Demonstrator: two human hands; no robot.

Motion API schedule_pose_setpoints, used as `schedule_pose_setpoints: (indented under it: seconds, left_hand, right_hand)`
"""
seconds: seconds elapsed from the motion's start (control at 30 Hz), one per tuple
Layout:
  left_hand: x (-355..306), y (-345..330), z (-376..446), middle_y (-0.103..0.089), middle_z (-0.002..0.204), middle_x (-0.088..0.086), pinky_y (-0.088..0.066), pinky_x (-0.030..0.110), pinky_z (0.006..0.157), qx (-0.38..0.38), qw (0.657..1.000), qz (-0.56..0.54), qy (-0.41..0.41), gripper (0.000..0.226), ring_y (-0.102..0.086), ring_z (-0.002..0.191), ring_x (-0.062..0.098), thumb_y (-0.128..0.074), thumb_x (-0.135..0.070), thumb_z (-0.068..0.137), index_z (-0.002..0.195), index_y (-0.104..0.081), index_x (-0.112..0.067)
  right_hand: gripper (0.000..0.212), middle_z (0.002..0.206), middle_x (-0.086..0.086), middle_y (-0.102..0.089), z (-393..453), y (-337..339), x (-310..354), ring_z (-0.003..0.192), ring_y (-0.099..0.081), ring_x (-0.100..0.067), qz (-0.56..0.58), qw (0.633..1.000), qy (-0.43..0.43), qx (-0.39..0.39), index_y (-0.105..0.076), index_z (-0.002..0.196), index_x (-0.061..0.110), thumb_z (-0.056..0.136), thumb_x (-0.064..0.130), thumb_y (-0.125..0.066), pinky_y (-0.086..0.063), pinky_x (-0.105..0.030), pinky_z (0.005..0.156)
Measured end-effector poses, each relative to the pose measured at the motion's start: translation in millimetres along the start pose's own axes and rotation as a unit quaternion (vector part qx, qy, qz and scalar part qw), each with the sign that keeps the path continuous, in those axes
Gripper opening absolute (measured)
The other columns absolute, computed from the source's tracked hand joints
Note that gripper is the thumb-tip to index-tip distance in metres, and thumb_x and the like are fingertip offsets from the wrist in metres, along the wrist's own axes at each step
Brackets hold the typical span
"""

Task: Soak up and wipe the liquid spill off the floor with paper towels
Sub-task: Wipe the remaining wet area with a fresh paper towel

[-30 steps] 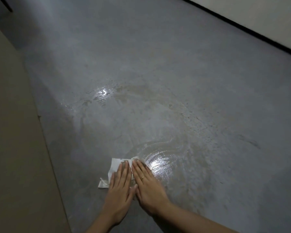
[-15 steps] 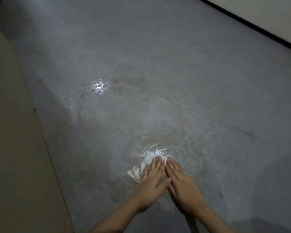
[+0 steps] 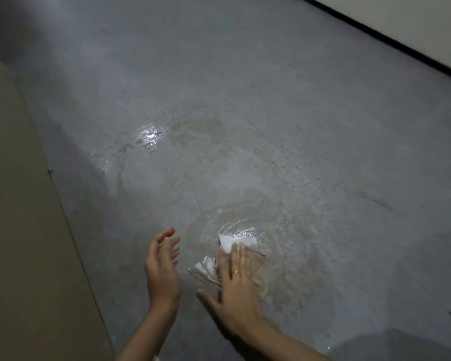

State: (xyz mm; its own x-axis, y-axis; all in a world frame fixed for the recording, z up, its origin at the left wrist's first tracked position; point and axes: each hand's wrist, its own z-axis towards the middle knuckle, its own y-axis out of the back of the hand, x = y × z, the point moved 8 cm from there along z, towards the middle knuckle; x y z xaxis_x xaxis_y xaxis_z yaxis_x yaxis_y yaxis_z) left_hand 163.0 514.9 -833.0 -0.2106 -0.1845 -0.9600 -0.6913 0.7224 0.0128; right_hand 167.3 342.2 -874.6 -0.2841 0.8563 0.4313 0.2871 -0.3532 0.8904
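Your right hand (image 3: 235, 280) lies flat on the towel (image 3: 229, 250), fingers straight and close together, thumb spread out to the left, pressing the paper down on the floor (image 3: 245, 100). There is a ring (image 3: 235, 271) on one finger of this hand. Your left hand (image 3: 162, 264) is lifted off the floor, just to the left of the towel and not touching it; its palm turns to the right, the fingers are relaxed and a little bent, and it holds nothing.

The towel is crumpled and wet. Its far white corner shows beyond your right fingertips, and a folded grey part comes out at the left under the palm. It sits at the near edge of the puddle (image 3: 245, 225), a round shiny pool with ripples in it, which spreads forward and to the right of your hand.

The floor is grey smooth concrete, with small dark specks and some scratches. A second wet patch (image 3: 150, 135) shines further away and to the left, with a brownish stain (image 3: 201, 126) beside it on the right. Thin wet streaks run between the far patch and the puddle.

On your left a plain beige surface (image 3: 16, 230) stands along the floor edge. At the top right a light wall (image 3: 414, 22) meets the floor with a black strip (image 3: 375, 32) along its bottom. The near right corner is in dark shadow
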Motion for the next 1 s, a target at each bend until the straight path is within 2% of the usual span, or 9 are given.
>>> schedule_pose_setpoints:
  seconds: [0.17,0.23,0.43,0.53,0.7,0.77,0.83,0.9,1.0]
  left_hand:
    - [-4.6,14.3,4.9,-0.069,0.107,0.011,-0.046,0.04,0.077,-0.006,1.0,-0.001,-0.007,0.026,-0.064,0.101,0.035,-0.046,-0.043,0.086,0.099,-0.066,-0.031]
    - [-2.3,16.5,4.0,-0.069,0.106,0.012,-0.046,0.042,0.077,-0.005,1.0,-0.002,0.001,0.024,-0.064,0.099,0.037,-0.047,-0.042,0.085,0.096,-0.067,-0.034]
    - [1.2,17.2,4.6,-0.07,0.098,0.012,-0.044,0.039,0.074,0.002,1.0,0.007,0.003,0.025,-0.065,0.095,0.037,-0.044,-0.036,0.086,0.094,-0.067,-0.033]
    - [2.4,14.6,6.1,-0.07,0.095,0.008,-0.043,0.037,0.071,0.007,1.0,0.016,0.009,0.025,-0.065,0.09,0.035,-0.043,-0.034,0.088,0.095,-0.067,-0.035]
    - [4.3,1.3,3.2,-0.069,0.092,0.007,-0.042,0.037,0.068,0.02,0.999,0.022,0.026,0.026,-0.064,0.085,0.034,-0.042,-0.03,0.09,0.091,-0.067,-0.036]
    - [4.3,-8.0,0.6,-0.069,0.092,0.007,-0.041,0.036,0.066,0.034,0.999,0.023,0.03,0.028,-0.063,0.084,0.033,-0.041,-0.026,0.093,0.09,-0.067,-0.035]
    - [4.9,-17.1,-2.2,-0.07,0.093,0.008,-0.041,0.036,0.065,0.045,0.998,0.026,0.033,0.029,-0.063,0.082,0.032,-0.04,-0.026,0.094,0.091,-0.068,-0.034]
    - [3.6,-27.1,-6.2,-0.07,0.093,0.009,-0.041,0.035,0.064,0.059,0.997,0.027,0.036,0.027,-0.062,0.08,0.032,-0.042,-0.032,0.091,0.092,-0.068,-0.033]
    - [-1.6,-39.1,-9.4,-0.071,0.095,0.009,-0.041,0.036,0.065,0.086,0.995,0.028,0.034,0.026,-0.061,0.08,0.031,-0.043,-0.035,0.089,0.095,-0.068,-0.029]
  right_hand:
    - [0.072,0.163,-0.01,0.002,3.8,-30.7,34.9,0.149,0.008,-0.031,-0.001,0.99,0.134,0.033,-0.007,0.156,0.022,0.097,0.051,-0.038,-0.009,-0.049,0.117]
    - [0.056,0.162,-0.006,-0.014,-4.5,-32.3,41.6,0.15,-0.005,-0.028,-0.011,0.969,0.241,0.044,-0.028,0.152,0.018,0.101,0.039,-0.038,-0.02,-0.049,0.118]
    - [0.036,0.151,0.001,-0.041,-28.1,-2.1,-1.4,0.146,-0.025,-0.02,-0.004,0.91,0.411,0.052,-0.054,0.136,0.014,0.103,0.027,-0.046,-0.016,-0.039,0.121]
    - [0.039,0.153,0.003,-0.039,-15.3,31.4,-67.3,0.147,-0.023,-0.021,-0.028,0.94,0.338,0.031,-0.048,0.142,0.022,0.104,0.027,-0.042,-0.019,-0.04,0.119]
    - [0.049,0.16,0.004,-0.016,-1.4,73.2,-183.5,0.15,-0.012,-0.021,-0.056,0.995,0.072,-0.028,-0.026,0.151,0.025,0.103,0.037,-0.025,-0.008,-0.046,0.12]
    - [0.053,0.161,0.003,-0.009,-4.6,73.9,-195.9,0.15,-0.003,-0.02,0.01,0.996,-0.05,-0.077,-0.024,0.152,0.019,0.101,0.033,-0.024,-0.002,-0.048,0.121]
    - [0.057,0.161,-0.001,-0.005,-3.3,66.9,-183.2,0.15,0.007,-0.019,0.052,0.977,-0.159,-0.13,-0.023,0.152,0.011,0.1,0.034,-0.025,0.012,-0.038,0.12]
    - [0.063,0.161,-0.005,0.0,7.5,54.3,-140.8,0.148,0.013,-0.02,0.084,0.977,-0.156,-0.12,-0.019,0.153,0.008,0.099,0.041,-0.023,0.017,-0.03,0.117]
    - [0.063,0.162,-0.005,0.003,20.7,16.3,-51.7,0.149,0.014,-0.025,0.077,0.996,0.044,-0.015,-0.015,0.154,0.01,0.101,0.042,-0.024,0.006,-0.041,0.121]
